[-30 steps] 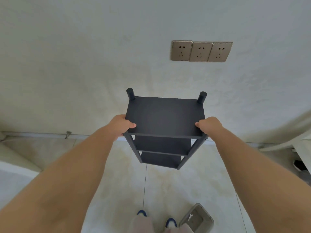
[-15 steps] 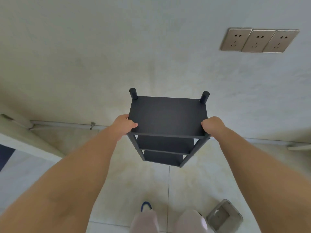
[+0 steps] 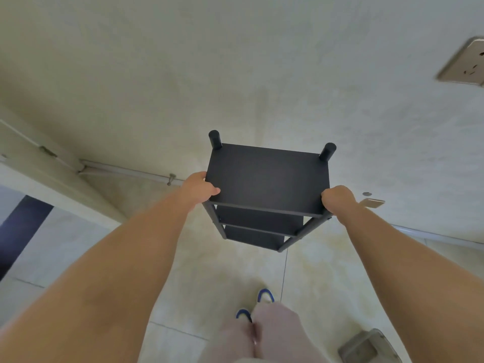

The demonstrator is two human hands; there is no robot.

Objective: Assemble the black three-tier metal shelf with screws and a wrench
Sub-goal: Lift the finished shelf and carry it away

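Fingers of my left hand (image 3: pixel 198 188) and right hand (image 3: pixel 337 199) curl around the near corners of the black shelf (image 3: pixel 267 179), at the frame centre, gripping its top tier.

At the right edge of the frame, upper part, a wall socket (image 3: pixel 465 64) is smeared by blur and cut off. At the bottom right a grey bin (image 3: pixel 368 347) is cropped by the lower edge. The fingers of the left hand (image 3: pixel 200 188) and the right hand (image 3: pixel 337 199) are hidden under the shelf (image 3: pixel 267 179). The shelf's feet are hidden by its tiers. Both shoes (image 3: pixel 265 295) are mostly hidden behind the knees.
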